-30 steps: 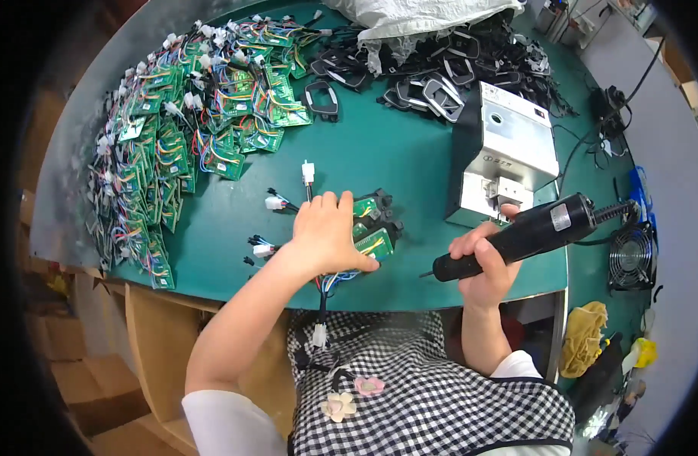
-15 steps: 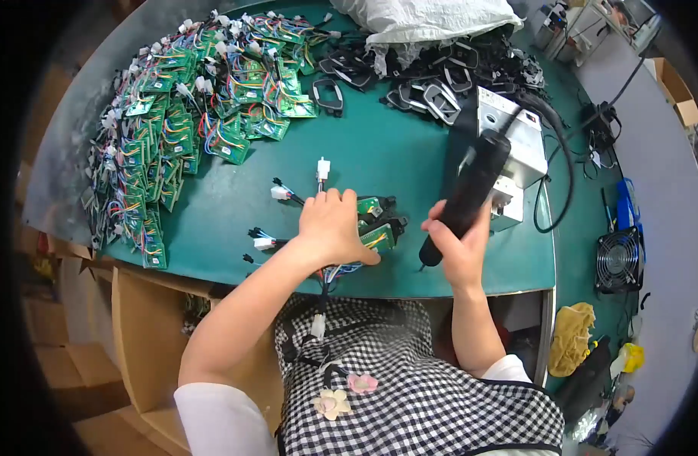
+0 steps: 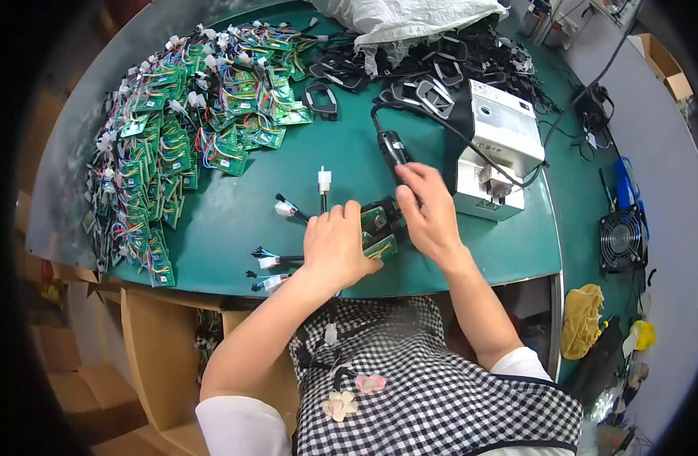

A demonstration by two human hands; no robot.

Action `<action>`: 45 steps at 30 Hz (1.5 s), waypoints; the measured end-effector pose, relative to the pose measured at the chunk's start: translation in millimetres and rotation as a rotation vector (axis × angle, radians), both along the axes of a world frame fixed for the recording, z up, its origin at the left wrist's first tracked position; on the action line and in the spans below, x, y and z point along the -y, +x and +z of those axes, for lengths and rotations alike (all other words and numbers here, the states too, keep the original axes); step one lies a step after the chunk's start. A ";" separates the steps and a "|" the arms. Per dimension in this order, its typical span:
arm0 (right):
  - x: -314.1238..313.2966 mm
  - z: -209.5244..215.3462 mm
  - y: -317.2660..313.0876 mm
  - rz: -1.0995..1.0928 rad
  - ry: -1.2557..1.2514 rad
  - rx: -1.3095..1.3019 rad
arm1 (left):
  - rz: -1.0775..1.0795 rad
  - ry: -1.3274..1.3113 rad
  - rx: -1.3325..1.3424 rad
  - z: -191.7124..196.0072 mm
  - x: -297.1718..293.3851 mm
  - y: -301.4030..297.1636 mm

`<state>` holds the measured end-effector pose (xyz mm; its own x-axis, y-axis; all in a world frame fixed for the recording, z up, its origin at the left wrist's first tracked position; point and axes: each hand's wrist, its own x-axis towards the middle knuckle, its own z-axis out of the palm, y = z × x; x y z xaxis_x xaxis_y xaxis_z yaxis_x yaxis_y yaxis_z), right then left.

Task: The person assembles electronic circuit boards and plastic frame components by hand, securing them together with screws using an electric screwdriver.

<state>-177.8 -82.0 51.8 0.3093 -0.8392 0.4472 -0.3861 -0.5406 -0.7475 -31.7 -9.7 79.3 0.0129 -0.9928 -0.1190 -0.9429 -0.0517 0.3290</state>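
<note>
Smooth tabletop [image 3: 212,235]; left hand [image 3: 334,245] on boards [image 3: 382,248], right hand [image 3: 431,216] gripping cylindrical tool [image 3: 393,148].

Desk [image 3: 288,182] is showing deep green, circuit boards [image 3: 229,161] are showing brighter green, plug connectors [image 3: 324,181] are showing white, power tool [image 3: 391,146] is showing black, apron [image 3: 440,380] is bearing black-and-white check, flowers [image 3: 370,383] are showing pink and cream, cloth [image 3: 582,319] is showing mustard yellow

- Counter [image 3: 280,182]: green-topped, grey along its left border.
- Wooden cabinet [image 3: 155,342]: pale, open-fronted, beneath the counter's left end.
- Cardboard boxes [image 3: 102,384]: grouped left of the cabinet.
- Wall [image 3: 661,159]: pale grey, bounding my view at right.
</note>
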 end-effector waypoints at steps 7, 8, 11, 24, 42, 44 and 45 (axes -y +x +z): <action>31.1 24.9 40.0 0.330 0.451 -0.813 | -0.070 -0.119 -0.016 -3.8 -8.3 -0.4; 32.0 25.7 42.1 0.348 0.456 -0.889 | -0.072 -0.123 -0.016 -3.4 -9.1 0.2; 32.8 15.6 39.0 0.386 0.380 -0.931 | -0.069 -0.011 -0.030 -0.5 -10.2 -1.5; -2.0 21.7 6.7 0.387 0.502 -0.520 | -0.107 -0.038 -0.121 -5.6 -24.0 0.5; 1.3 45.7 -6.6 0.701 0.793 -0.189 | -0.060 -0.366 -0.215 -1.6 -46.7 8.9; 8.4 36.8 -6.8 0.717 0.733 0.010 | -0.113 -0.512 -0.105 17.7 -29.6 14.4; 9.1 34.0 -3.4 0.728 0.659 0.208 | -0.096 -0.532 -0.040 25.3 -23.2 17.2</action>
